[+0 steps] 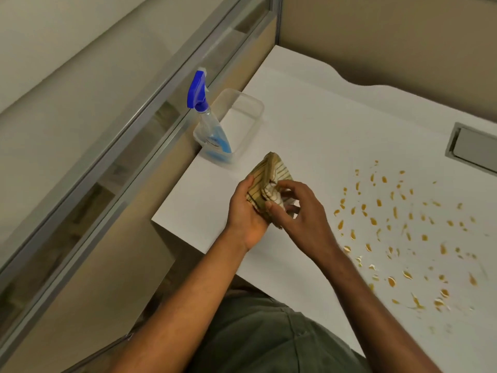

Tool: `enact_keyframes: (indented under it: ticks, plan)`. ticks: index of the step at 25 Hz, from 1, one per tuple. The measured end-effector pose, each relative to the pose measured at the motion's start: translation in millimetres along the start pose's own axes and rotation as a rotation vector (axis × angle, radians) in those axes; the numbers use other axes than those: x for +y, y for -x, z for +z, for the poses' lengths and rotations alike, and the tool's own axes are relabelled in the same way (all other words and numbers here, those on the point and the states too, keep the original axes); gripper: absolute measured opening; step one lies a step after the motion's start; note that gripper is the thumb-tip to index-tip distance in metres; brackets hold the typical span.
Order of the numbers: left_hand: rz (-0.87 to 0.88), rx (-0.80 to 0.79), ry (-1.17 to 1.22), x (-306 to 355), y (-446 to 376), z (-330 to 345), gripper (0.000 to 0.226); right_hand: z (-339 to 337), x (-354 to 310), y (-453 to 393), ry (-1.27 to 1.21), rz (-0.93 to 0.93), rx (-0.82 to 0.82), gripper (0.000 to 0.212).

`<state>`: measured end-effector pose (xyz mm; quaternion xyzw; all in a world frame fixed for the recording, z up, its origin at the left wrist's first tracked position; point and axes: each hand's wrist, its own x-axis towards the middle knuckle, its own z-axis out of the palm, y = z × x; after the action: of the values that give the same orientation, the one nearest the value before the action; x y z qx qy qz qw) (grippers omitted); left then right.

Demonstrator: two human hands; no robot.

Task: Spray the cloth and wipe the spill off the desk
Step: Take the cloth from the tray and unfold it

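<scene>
The cloth (269, 181), bunched and striped, is above the white desk (309, 125), held by both hands. The left hand (246, 208) cups it from below, fingers curled around it. The right hand (298, 208) pinches its folds. The spill (403, 224) of orange drops lies at 3 o'clock from the cloth. The bottle (208, 122) stands at 11 o'clock, inside a clear tub (247, 109).

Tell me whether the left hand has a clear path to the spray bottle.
Probably yes: bare desk lies between the left hand and the spray bottle. But both it and the right hand are holding the cloth.
</scene>
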<state>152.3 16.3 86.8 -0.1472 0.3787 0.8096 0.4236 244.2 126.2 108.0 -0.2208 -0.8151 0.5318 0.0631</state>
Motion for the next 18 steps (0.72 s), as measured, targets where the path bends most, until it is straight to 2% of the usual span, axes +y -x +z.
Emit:
enact_keyframes:
  ticks: [3,5,7,10,14,18]
  plan:
    - [-0.008,-0.045,-0.078,-8.9,11.0,-4.6,0.050,-1.2,6.2,9.0,-0.006,0.028,0.015,0.053]
    - [0.015,-0.028,-0.086,-10.7,16.3,-7.7,0.047,-4.2,8.6,9.8,-0.054,0.018,0.061,0.035]
    - [0.039,0.012,-0.052,-7.5,20.8,-13.2,0.044,-11.2,10.8,5.6,-0.174,0.048,0.137,0.020]
    - [0.040,0.039,-0.007,6.8,27.5,-29.1,0.041,-33.3,8.8,-5.9,-0.452,0.182,0.181,0.021]
    - [-0.050,-0.029,0.057,30.5,37.7,-52.2,0.047,-60.5,-3.6,-14.6,-0.782,0.351,0.090,0.019]
    - [-0.121,-0.131,0.144,42.0,45.3,-60.8,0.072,-64.8,-13.0,-11.4,-0.969,0.429,-0.019,0.028]
